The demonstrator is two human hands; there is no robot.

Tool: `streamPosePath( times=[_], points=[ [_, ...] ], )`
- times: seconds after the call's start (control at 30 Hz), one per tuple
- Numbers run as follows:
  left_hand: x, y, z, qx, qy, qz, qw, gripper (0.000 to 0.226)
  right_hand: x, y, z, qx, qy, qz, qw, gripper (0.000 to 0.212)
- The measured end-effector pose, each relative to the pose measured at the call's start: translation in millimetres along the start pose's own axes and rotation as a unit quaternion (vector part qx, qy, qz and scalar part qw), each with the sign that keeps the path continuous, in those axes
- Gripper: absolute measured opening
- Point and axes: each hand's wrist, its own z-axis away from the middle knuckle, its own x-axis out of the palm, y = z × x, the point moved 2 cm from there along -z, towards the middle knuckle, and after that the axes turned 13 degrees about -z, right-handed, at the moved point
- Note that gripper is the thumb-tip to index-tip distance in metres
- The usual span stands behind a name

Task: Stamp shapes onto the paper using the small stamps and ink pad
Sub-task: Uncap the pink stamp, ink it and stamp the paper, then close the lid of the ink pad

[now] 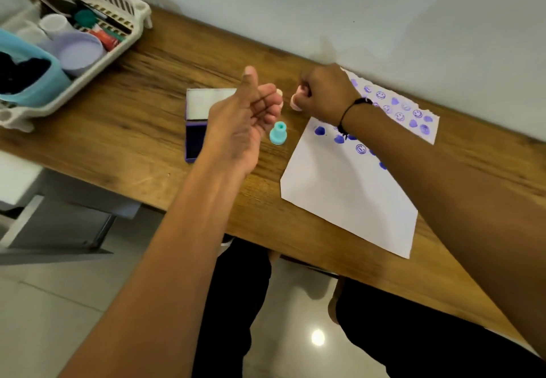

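A white paper (348, 191) with several purple stamped hearts and smiley faces lies on the wooden table (133, 117) at the right. My right hand (322, 97) is closed around a small pink stamp (295, 102), held just left of the paper's top corner. A teal stamp (277, 133) stands upright on the table between my hands. The purple ink pad (195, 138) lies open with its lid up, partly hidden behind my left hand (245, 117). That hand hovers above the pad, palm turned up, fingers loosely curled, thumb raised, holding nothing.
A white plastic basket (124, 37) at the far left holds a lilac bowl, a blue cup, white cups and other small items. The wall runs along the table's far edge. Below the near edge I see dark trousers and a tiled floor.
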Motion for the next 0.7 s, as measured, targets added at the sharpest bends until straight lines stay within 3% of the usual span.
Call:
streamPosePath(
  times=[0.13, 0.27, 0.43, 0.57, 0.7],
  points=[
    [-4.0, 2.2, -4.1, 0.001, 0.003, 0.022, 1.0, 0.035, 12.2, -0.2, -1.8, 0.012, -0.02, 0.01, 1.0, 0.016],
    [-6.8, 1.7, -6.0, 0.001, 0.007, 0.024, 1.0, 0.036, 15.0, -4.1, 0.0, 0.033, -0.032, 0.007, 0.999, 0.034],
    [-12.9, 3.0, -6.3, 0.001, 0.011, 0.014, 1.0, 0.034, -2.9, -9.9, 6.1, 0.052, -0.029, -0.022, 0.998, 0.022],
    [-35.9, 9.6, -11.6, 0.0, 0.056, -0.053, 0.997, 0.028, -31.7, -37.0, 5.3, 0.019, 0.071, -0.081, 0.994, 0.023],
    [-74.4, 25.1, -27.7, 0.02, 0.143, -0.187, 0.972, 0.009, -21.6, -79.0, 2.5, 0.01, 0.011, -0.158, 0.987, 0.021]
  ],
)
